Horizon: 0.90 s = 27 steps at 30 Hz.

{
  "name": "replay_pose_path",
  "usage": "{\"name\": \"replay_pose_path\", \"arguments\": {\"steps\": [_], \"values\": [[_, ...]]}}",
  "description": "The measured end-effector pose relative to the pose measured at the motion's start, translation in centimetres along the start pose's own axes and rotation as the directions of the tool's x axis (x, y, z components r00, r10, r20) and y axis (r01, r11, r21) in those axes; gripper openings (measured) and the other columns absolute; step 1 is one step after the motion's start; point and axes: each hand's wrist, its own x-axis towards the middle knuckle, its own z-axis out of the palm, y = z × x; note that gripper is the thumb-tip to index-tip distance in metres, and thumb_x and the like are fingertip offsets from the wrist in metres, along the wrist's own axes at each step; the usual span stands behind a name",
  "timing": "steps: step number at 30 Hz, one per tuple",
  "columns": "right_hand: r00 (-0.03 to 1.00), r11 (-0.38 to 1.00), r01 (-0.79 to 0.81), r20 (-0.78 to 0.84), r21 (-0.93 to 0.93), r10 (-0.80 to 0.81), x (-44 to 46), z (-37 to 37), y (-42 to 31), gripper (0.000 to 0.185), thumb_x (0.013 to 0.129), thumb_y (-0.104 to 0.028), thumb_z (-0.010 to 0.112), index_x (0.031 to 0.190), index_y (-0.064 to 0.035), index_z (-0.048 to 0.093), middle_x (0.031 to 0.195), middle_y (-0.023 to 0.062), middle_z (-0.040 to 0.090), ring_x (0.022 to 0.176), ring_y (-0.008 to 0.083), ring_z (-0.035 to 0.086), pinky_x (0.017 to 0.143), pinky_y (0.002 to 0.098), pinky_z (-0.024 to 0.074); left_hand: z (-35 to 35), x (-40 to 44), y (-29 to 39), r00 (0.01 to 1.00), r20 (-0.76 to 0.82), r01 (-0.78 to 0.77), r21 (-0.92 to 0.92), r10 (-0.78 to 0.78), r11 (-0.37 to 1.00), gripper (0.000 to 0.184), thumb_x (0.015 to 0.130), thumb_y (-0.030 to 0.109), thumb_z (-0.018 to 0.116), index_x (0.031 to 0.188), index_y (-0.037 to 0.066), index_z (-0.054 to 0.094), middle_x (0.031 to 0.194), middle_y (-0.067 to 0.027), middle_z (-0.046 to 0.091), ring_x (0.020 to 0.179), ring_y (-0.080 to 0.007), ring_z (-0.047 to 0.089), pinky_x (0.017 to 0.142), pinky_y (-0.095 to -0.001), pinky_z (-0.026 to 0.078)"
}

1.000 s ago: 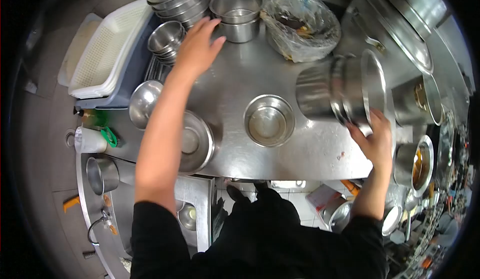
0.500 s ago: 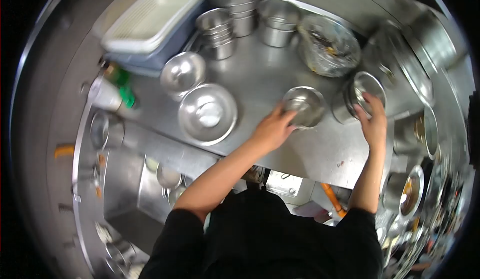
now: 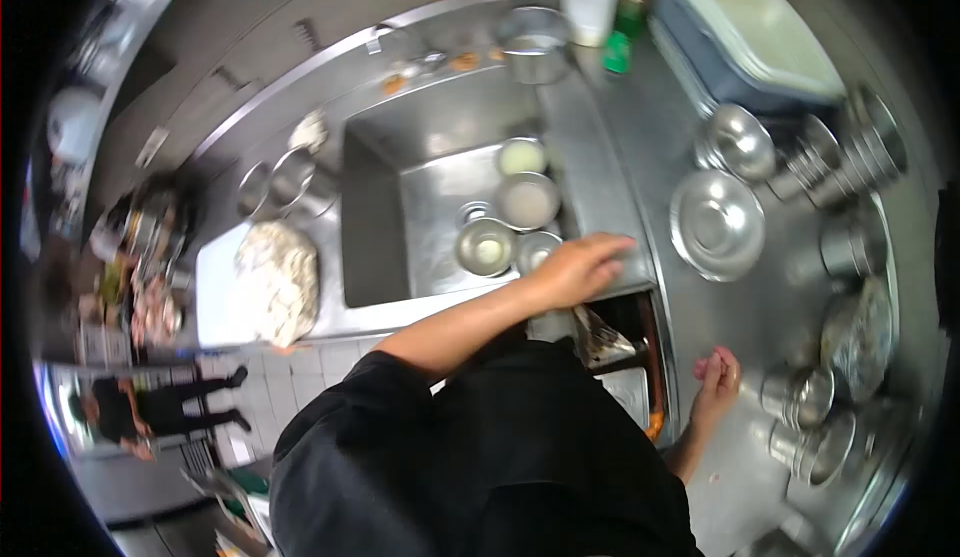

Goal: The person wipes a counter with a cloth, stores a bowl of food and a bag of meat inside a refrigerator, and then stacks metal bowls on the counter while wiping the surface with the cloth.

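My left hand (image 3: 582, 269) is over the sink's right front edge, fingers stretched out and holding nothing. Below it and partly covered is a small steel bowl (image 3: 538, 252). Close by in the sink (image 3: 425, 137) are a steel bowl with pale contents (image 3: 487, 248), one with cloudy liquid (image 3: 527, 202) and one with yellowish contents (image 3: 522, 157). My right hand (image 3: 718, 382) hovers by the steel counter (image 3: 665, 187), its fingers loosely bent and apart, with nothing seen in them. Nearest to it are steel pots (image 3: 797, 397), with another group of steel pots (image 3: 815, 449) beside them.
Wide steel bowls (image 3: 717, 225) and stacked steel cups (image 3: 860, 162) stand on the right counter, near a plastic bag (image 3: 858, 342) and a grey-white tub (image 3: 750, 42). A whitish bundle (image 3: 278, 282) lies left of the sink. Another person (image 3: 125, 412) stands far left.
The view has swung left toward the sink. Both hands have come away from the steel containers they were touching. My left hand is now over the sink edge.
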Motion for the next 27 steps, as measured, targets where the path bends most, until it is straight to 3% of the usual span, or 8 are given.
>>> {"name": "replay_pose_path", "arguments": {"steps": [5, 7, 11, 14, 20, 22, 24, 27], "values": [[0.990, 0.998, 0.052, 0.132, -0.040, -0.047, 3.4, 3.2, -1.5, 0.018, 0.100, -0.013, 0.057, 0.113, -0.0021, 0.062, 0.081, 0.0016, 0.061, 0.072, 0.0083, 0.057, 0.065, 0.0229, 0.0481, -16.8, -9.2, -8.0, 0.776, -0.531, 0.458, 0.105, -0.340, 0.883, 0.036, 0.091, 0.014, 0.064, 0.127, 0.009, 0.061, 0.117, -0.0133, 0.067, 0.097, -0.0266, 0.068, 0.082, -0.0365, 0.054], [0.984, 0.995, 0.096, 0.152, -0.034, -0.090, 4.2, 4.1, -2.3, 0.018, 0.100, -0.014, 0.058, 0.113, -0.0020, 0.062, 0.079, 0.0011, 0.060, 0.070, 0.0080, 0.056, 0.064, 0.0228, 0.0471, -24.1, -11.8, -10.2, 0.698, -0.706, 0.422, 0.264, -0.125, 0.867, 0.036, 0.090, 0.013, 0.065, 0.125, 0.008, 0.062, 0.117, -0.0137, 0.067, 0.094, -0.0259, 0.067, 0.082, -0.0360, 0.054], [0.975, 0.993, 0.110, 0.199, -0.036, -0.101, 4.0, 6.5, -2.9, 0.019, 0.101, -0.018, 0.058, 0.112, -0.0025, 0.062, 0.078, 0.0006, 0.059, 0.069, 0.0077, 0.056, 0.061, 0.0218, 0.0451, -38.7, -14.4, -15.0, 0.526, -0.829, 0.639, 0.239, -0.189, 0.731, 0.037, 0.089, 0.020, 0.066, 0.124, 0.009, 0.063, 0.118, -0.0171, 0.066, 0.105, -0.0299, 0.065, 0.090, -0.0370, 0.051], [0.980, 0.992, 0.078, 0.193, -0.101, -0.058, 1.2, 9.1, -2.2, 0.018, 0.101, -0.018, 0.058, 0.111, -0.0034, 0.062, 0.077, 0.0004, 0.059, 0.065, 0.0078, 0.055, 0.056, 0.0218, 0.0435, -48.6, -14.7, -21.1, 0.548, -0.832, 0.672, 0.380, -0.083, 0.635, 0.042, 0.088, 0.027, 0.068, 0.126, 0.010, 0.063, 0.122, -0.0187, 0.064, 0.112, -0.0341, 0.062, 0.096, -0.0404, 0.049], [0.973, 0.945, -0.157, 0.117, -0.288, 0.198, -10.0, 11.5, 4.3, 0.014, 0.101, -0.016, 0.055, 0.101, -0.0035, 0.062, 0.072, 0.0030, 0.058, 0.058, 0.0087, 0.054, 0.051, 0.0239, 0.0429, -59.9, -13.2, -35.5, 0.676, -0.628, 0.737, 0.584, -0.386, 0.341, 0.058, 0.083, 0.034, 0.074, 0.134, 0.013, 0.056, 0.133, -0.0214, 0.057, 0.121, -0.0387, 0.056, 0.102, -0.0453, 0.045], [0.981, 0.894, 0.015, 0.178, -0.448, 0.073, -15.3, 10.2, 9.9, 0.012, 0.101, -0.018, 0.052, 0.099, -0.0092, 0.061, 0.067, 0.0004, 0.055, 0.052, 0.0074, 0.052, 0.043, 0.0236, 0.0389, -61.1, -13.6, -41.5, 0.712, -0.562, 0.695, 0.650, -0.420, 0.307, 0.061, 0.082, 0.033, 0.075, 0.136, 0.013, 0.055, 0.133, -0.0213, 0.058, 0.121, -0.0382, 0.057, 0.102, -0.0452, 0.046], [0.934, 0.808, -0.226, 0.115, -0.544, 0.339, -21.9, 7.1, 16.9, 0.010, 0.099, -0.012, 0.054, 0.097, -0.0050, 0.060, 0.070, 0.0038, 0.056, 0.060, 0.0135, 0.057, 0.052, 0.0306, 0.0489, -62.4, -13.2, -43.6, 0.675, -0.421, 0.688, 0.656, -0.606, 0.310, 0.057, 0.079, 0.028, 0.076, 0.130, 0.010, 0.059, 0.121, -0.0221, 0.065, 0.112, -0.0362, 0.063, 0.094, -0.0455, 0.050], [0.686, 0.479, -0.486, 0.020, -0.731, 0.727, -28.4, 10.8, 9.5, 0.019, 0.102, -0.024, 0.050, 0.104, -0.0093, 0.061, 0.075, 0.0030, 0.058, 0.070, 0.0203, 0.060, 0.064, 0.0399, 0.0539, -65.0, -12.0, -46.4, 0.621, -0.247, 0.623, 0.731, -0.744, 0.277, 0.055, 0.078, 0.027, 0.077, 0.126, 0.006, 0.061, 0.107, -0.0222, 0.070, 0.103, -0.0337, 0.067, 0.089, -0.0430, 0.052]]}}
